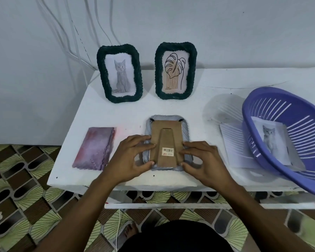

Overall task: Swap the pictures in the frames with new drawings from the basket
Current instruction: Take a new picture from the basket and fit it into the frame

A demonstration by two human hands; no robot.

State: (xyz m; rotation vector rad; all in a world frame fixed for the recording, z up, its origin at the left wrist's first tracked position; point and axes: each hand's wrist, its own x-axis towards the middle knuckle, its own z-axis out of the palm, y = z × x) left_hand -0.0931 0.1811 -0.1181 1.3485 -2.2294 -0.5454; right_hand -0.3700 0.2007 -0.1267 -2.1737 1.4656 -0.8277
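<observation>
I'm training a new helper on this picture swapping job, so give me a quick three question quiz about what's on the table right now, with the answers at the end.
1. True or false: the light frame under both hands lies face down, its cardboard back up.
2. Which picture is in the dark frame standing on the right? A) a cat B) a leaf line drawing C) nothing
3. What lies inside the purple basket?

Key:
1. True. The left hand and right hand press on its side edges.
2. B. The cat is in the other dark frame, on the left.
3. A cat drawing; the basket sits tilted at the table's right edge.
</observation>
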